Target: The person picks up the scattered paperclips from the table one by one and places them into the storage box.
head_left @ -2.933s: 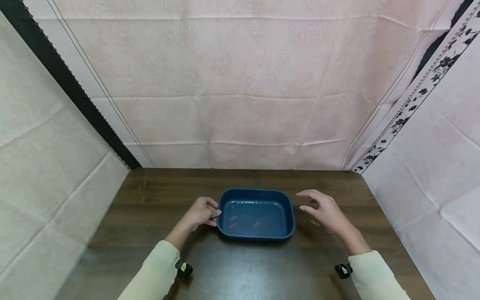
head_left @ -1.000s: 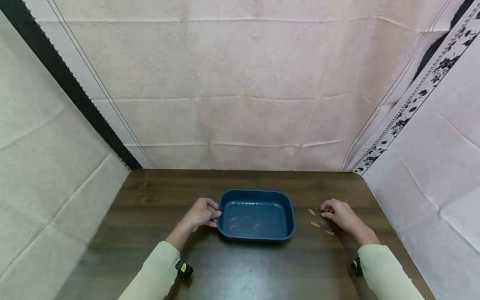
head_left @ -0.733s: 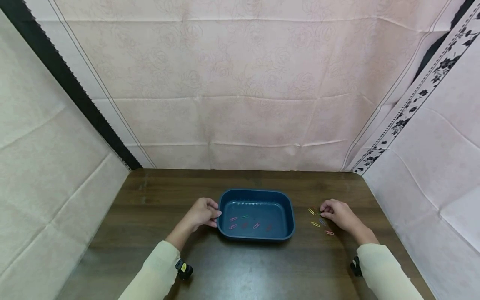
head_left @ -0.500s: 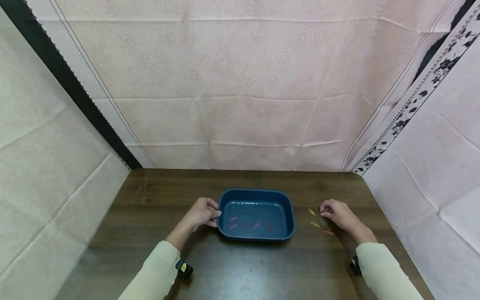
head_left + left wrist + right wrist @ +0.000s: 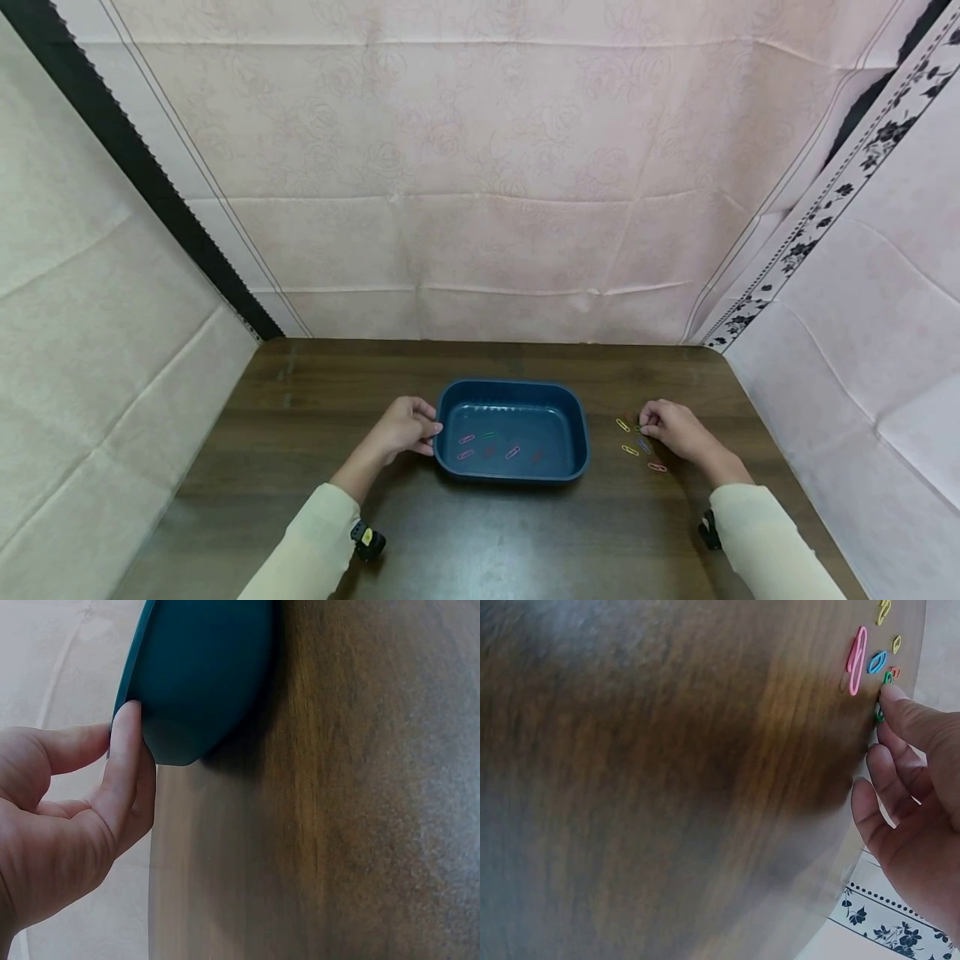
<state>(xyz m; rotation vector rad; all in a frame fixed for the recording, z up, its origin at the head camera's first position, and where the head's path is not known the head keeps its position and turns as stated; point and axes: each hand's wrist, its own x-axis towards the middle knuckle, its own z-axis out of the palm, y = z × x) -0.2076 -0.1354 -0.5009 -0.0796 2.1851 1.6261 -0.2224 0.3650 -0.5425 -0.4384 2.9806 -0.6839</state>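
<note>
A dark blue rectangular tray (image 5: 525, 421) stands on the wooden table. My left hand (image 5: 401, 429) pinches its left rim between thumb and fingers, seen close in the left wrist view. On the tray's floor lie several paper clips, among them a pink paper clip (image 5: 512, 452) and a green one. Right of the tray, my right hand (image 5: 675, 429) is low at the tabletop, thumb and index finger pinching a green paper clip (image 5: 880, 715), partly hidden by the thumb. Close by lie a pink-red paper clip (image 5: 856, 661), a blue paper clip (image 5: 877, 662) and yellow ones.
A small orange paper clip (image 5: 895, 673) lies just past the right thumb. Pale patterned cloth (image 5: 480, 167) hangs behind the table, with more cloth along both sides. The wooden table (image 5: 465, 542) extends in front of the tray.
Since the earliest frame my right hand has moved right and lowered from beside the tray to the clips, closing its fingers at the green one. My left hand and the tray stay put.
</note>
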